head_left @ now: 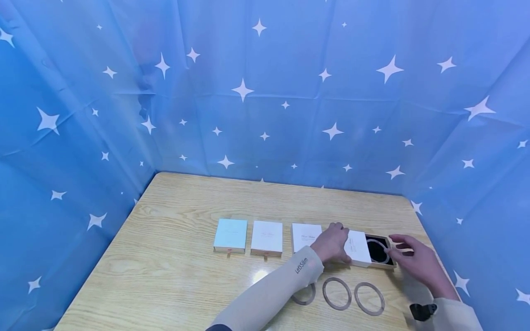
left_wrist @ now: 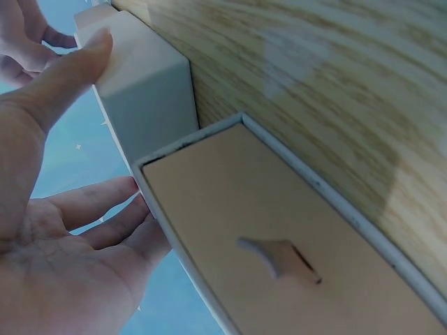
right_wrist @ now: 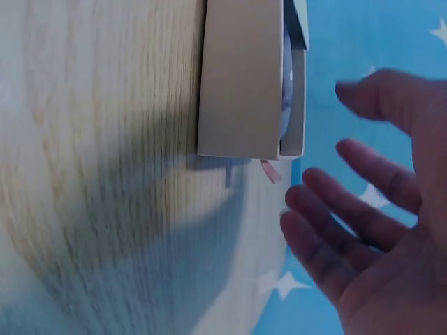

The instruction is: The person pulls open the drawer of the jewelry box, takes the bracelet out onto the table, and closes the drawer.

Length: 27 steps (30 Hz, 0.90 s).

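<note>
My left hand [head_left: 332, 243] grips the white sleeve [head_left: 358, 249] of the rightmost box, thumb on its near side in the left wrist view. Out of the sleeve's right end juts a tan drawer [right_wrist: 241, 91] with a dark lining. A translucent greyish bangle [right_wrist: 287, 91] sits inside it. My right hand [head_left: 416, 259] hovers by the drawer's outer end; in the right wrist view its fingers are spread loosely, apart from the drawer and its pink ribbon tab [right_wrist: 271, 172]. In front lie more bangles: one in the middle [head_left: 337, 308], a right one [head_left: 369, 314], and one partly behind my left sleeve [head_left: 304, 303].
To the left stand a pale blue box [head_left: 230, 233], a white box [head_left: 267, 235] and another white box [head_left: 304, 233], partly covered by my left hand. The wooden table [head_left: 165, 257] meets a blue star-patterned curtain [head_left: 285, 82] at the back and sides.
</note>
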{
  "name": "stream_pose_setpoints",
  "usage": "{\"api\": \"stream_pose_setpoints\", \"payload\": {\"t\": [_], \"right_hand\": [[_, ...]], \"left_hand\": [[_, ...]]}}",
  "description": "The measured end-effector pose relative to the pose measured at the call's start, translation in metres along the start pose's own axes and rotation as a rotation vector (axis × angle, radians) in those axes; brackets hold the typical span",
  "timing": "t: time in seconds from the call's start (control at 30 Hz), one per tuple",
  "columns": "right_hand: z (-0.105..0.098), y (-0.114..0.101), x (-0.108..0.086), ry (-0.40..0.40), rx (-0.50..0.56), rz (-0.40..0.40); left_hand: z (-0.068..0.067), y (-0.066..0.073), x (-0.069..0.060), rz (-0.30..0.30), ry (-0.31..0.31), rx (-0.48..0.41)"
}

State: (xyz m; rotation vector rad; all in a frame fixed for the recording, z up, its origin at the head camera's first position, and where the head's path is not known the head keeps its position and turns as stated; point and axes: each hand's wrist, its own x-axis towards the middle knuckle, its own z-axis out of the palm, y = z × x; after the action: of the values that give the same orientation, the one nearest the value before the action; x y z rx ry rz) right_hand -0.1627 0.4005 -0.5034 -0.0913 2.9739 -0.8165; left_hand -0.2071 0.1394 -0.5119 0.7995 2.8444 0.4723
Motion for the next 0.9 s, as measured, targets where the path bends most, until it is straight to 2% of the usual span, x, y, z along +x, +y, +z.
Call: {"api": "stream_pose_setpoints", "payload": {"t": [0.23, 0.37, 0.63, 0.9], "right_hand": [[0.003, -0.013, 0.0, 0.091, -0.09, -0.216], [0.004, -0.019, 0.0, 0.092, -0.129, -0.272], [0.004, -0.024, 0.001, -0.008, -0.162, -0.286], [0.006, -0.028, 0.002, -0.045, -0.184, -0.282]], "left_hand": [[0.001, 0.001, 0.001, -0.005, 0.001, -0.004], [0.001, -0.001, 0.002, 0.009, 0.008, 0.014], [-0.002, -0.001, 0.001, 0.015, 0.006, 0.013], [-0.002, 0.0, 0.001, 0.008, 0.005, 0.005]]}}
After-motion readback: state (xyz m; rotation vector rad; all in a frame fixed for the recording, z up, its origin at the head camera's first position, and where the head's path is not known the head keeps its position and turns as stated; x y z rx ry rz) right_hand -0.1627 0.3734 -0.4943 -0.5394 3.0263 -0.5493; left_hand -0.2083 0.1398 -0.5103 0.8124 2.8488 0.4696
